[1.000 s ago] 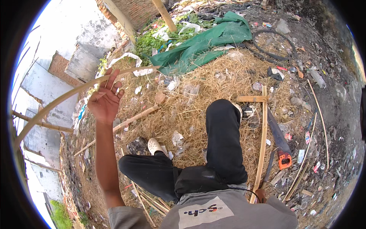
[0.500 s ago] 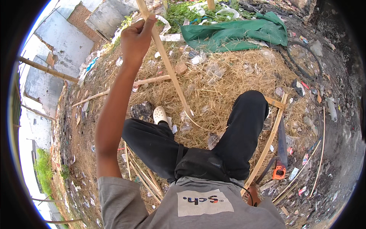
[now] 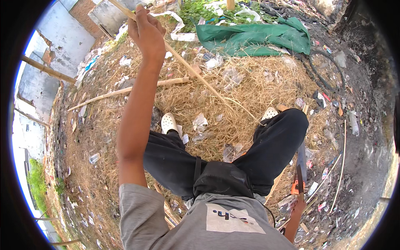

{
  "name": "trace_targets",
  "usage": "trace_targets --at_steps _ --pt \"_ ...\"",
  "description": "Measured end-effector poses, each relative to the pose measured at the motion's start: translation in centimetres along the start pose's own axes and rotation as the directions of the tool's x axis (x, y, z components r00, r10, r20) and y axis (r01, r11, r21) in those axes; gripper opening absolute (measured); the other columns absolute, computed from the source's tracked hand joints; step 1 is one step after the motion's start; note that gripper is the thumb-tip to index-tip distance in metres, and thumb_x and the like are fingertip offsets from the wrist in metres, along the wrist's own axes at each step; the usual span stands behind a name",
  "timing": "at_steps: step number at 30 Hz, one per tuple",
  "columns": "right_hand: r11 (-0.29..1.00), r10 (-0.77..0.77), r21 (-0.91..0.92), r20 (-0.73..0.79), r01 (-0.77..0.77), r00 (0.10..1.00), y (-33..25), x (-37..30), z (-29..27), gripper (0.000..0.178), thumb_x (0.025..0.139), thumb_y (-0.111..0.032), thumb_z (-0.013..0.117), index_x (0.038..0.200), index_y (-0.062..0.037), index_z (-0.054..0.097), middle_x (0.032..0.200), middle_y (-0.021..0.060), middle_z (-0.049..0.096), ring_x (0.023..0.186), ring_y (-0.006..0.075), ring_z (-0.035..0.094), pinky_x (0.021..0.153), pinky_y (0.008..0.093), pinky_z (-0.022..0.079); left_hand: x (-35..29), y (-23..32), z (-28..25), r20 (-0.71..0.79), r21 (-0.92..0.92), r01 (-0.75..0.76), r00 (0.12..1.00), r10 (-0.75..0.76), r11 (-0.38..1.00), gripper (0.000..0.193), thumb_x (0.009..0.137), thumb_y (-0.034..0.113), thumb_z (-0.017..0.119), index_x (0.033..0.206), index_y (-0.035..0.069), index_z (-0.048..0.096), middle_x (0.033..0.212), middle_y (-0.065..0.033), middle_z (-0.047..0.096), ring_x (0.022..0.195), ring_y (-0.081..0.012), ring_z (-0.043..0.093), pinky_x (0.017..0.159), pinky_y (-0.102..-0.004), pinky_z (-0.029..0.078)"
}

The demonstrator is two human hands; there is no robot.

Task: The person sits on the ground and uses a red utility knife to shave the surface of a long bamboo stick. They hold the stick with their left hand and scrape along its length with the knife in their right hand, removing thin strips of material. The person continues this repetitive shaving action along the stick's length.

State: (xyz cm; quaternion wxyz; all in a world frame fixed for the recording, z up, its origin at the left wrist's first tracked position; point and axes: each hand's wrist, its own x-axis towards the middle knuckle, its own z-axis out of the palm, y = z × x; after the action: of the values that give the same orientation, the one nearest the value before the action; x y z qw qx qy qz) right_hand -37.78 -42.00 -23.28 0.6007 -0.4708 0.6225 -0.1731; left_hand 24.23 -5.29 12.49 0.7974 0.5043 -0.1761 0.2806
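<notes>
My left hand (image 3: 146, 33), raised at the upper left, is closed round a long split bamboo strip (image 3: 196, 76). The strip slants down to the right, and its thin end reaches the straw between my legs. Low at the right, my right hand (image 3: 296, 207) grips a knife (image 3: 300, 180) with a dark blade pointing up and away from me. Just behind the knife lies a handsaw (image 3: 303, 160) with an orange handle, partly covered by the blade. A pale bamboo piece (image 3: 275, 187) runs beside my right leg, mostly hidden under it.
A bamboo pole (image 3: 125, 91) lies across the straw at the left. More bamboo strips (image 3: 168, 210) are beside my left hip. A green tarp (image 3: 254, 39) is spread at the back, near a black hose (image 3: 321, 75). Thin sticks (image 3: 341, 166) and litter lie at the right.
My left hand has shifted left and slightly up with the bamboo strip, which now slants more. My right hand has lifted the knife into clearer view beside the saw. My legs have spread wider.
</notes>
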Motion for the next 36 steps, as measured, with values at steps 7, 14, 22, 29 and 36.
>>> trace_targets --at_steps 7,14,22,29,36 --pt "0.690 -0.639 0.410 -0.042 0.596 0.768 -18.1 -13.2 14.0 0.017 0.097 -0.012 0.057 0.110 -0.0037 0.050 0.060 -0.0026 0.039 0.051 0.0081 0.040 0.050 0.0257 0.038 0.5 -2.7 0.0 -0.023 0.056 -0.098 0.995 0.100 0.994 0.034 0.100 0.032 0.047 0.076 0.009 0.045 0.053 0.0013 0.036 0.042 -0.0087 0.032 0.040 -0.0260 0.026" --pt "0.841 -0.540 0.368 0.512 0.398 0.668 -23.6 -16.5 29.0 0.017 0.097 -0.015 0.059 0.087 -0.0063 0.049 0.051 -0.0029 0.036 0.042 0.0074 0.036 0.040 0.0248 0.031 3.1 -6.3 -0.6 -0.104 0.307 -0.320 0.925 0.366 0.896 0.041 0.101 0.035 0.048 0.072 0.006 0.043 0.061 -0.0009 0.037 0.055 -0.0111 0.037 0.050 -0.0311 0.032" --pt "0.918 -0.262 0.047 0.817 0.393 0.514 -14.9 -17.2 47.8 0.034 0.091 -0.027 0.068 0.070 -0.0106 0.047 0.053 -0.0036 0.041 0.041 0.0069 0.040 0.040 0.0254 0.033 3.0 -12.2 -2.0 -0.073 0.231 -0.121 0.987 0.141 0.965 0.045 0.100 0.042 0.052 0.072 0.007 0.045 0.054 0.0035 0.041 0.045 -0.0040 0.031 0.043 -0.0257 0.023" --pt "0.761 -0.228 -0.155 0.845 0.630 0.484 -7.1 -12.7 52.4 0.034 0.087 -0.027 0.066 0.065 -0.0064 0.050 0.055 -0.0007 0.042 0.049 0.0113 0.039 0.049 0.0331 0.033 2.5 -15.2 -5.6 -0.173 0.279 -0.041 0.981 0.093 0.959 0.050 0.100 0.046 0.049 0.064 0.012 0.039 0.051 0.0054 0.036 0.046 -0.0036 0.032 0.042 -0.0242 0.024" --pt "0.516 -0.748 0.495 0.658 0.699 0.087 -16.0 -19.0 52.2 0.031 0.097 -0.015 0.059 0.068 -0.0072 0.049 0.053 -0.0053 0.038 0.046 0.0029 0.033 0.043 0.0250 0.026 3.3 -16.4 -7.6 -0.200 0.323 -0.078 0.969 0.148 0.943 0.055 0.099 0.049 0.048 0.062 0.010 0.036 0.051 0.0054 0.034 0.047 -0.0047 0.030 0.043 -0.0260 0.024"
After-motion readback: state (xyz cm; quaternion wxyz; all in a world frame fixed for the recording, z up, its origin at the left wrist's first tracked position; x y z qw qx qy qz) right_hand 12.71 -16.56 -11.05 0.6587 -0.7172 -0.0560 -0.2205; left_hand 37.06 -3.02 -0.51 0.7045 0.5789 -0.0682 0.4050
